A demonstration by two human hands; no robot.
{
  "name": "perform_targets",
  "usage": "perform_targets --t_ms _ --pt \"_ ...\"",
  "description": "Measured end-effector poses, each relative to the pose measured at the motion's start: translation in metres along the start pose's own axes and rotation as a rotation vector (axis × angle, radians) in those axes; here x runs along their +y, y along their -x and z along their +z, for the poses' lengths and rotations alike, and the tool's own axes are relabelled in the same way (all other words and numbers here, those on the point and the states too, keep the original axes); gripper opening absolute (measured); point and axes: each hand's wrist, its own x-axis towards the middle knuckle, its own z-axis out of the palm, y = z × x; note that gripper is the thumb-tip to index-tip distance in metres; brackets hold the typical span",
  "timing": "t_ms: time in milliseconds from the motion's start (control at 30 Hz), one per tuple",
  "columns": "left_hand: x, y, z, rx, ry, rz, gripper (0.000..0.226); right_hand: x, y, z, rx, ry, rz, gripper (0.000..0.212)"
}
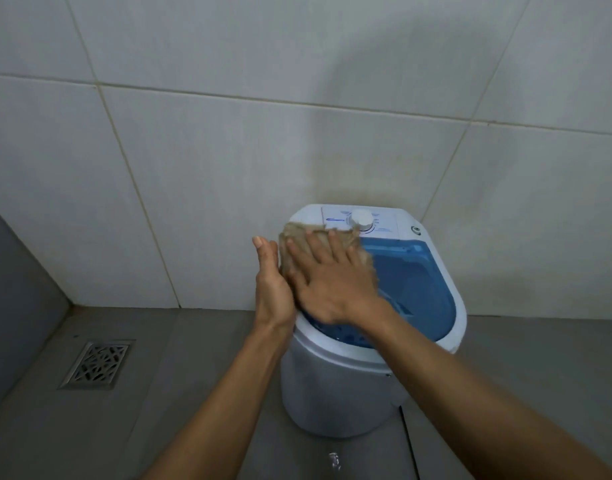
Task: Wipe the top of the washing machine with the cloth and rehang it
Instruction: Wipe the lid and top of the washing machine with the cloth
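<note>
Pressing 1 cloth [297, 242] on 1 washer [335, 372], right hand [327, 282] fingers spread flat; left hand [273, 282] fingers together beside it; 1 drain [98, 363] left.

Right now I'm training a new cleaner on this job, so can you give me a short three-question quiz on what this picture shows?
1. True or false: the right hand lies flat on the cloth, fingers spread.
2. Which part of the washing machine does the cloth cover? A) the far left of the blue lid B) the white dial C) the front wall
3. Fill in: the left hand stands edge-on at the machine's ____ side, beside the cloth.

Key: 1 true; 2 A; 3 left.
</note>
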Motion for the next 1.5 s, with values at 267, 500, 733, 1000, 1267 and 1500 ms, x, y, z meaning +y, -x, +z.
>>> perform_targets --t_ms 267,500,733,1000,1267,1500 --pt "-0.014 0.006 0.017 -0.018 -0.875 0.155 0.074 0.036 0.122 0.004 0.066 0.027 0.012 0.06" --pt "-0.024 0.01 0.018 -0.151 -1.463 0.315 0.071 0.103 0.073 -0.018 0.021 -0.006 0.186 0.056" --pt "-0.023 0.01 0.02 -0.208 -1.626 0.317 0.062 0.113 0.021 -0.025 0.013 -0.007 0.141 0.055" --pt "-0.021 0.011 0.019 -0.208 -1.656 0.323 0.062 0.152 0.047 -0.002 0.055 -0.132 0.294 0.074" --pt "-0.023 0.01 0.019 -0.209 -1.651 0.336 0.062 0.054 0.151 0.015 0.16 -0.077 0.249 0.058" --pt "-0.024 0.008 0.019 -0.207 -1.643 0.349 0.06 0.084 0.071 -0.016 0.041 -0.089 0.252 0.057"
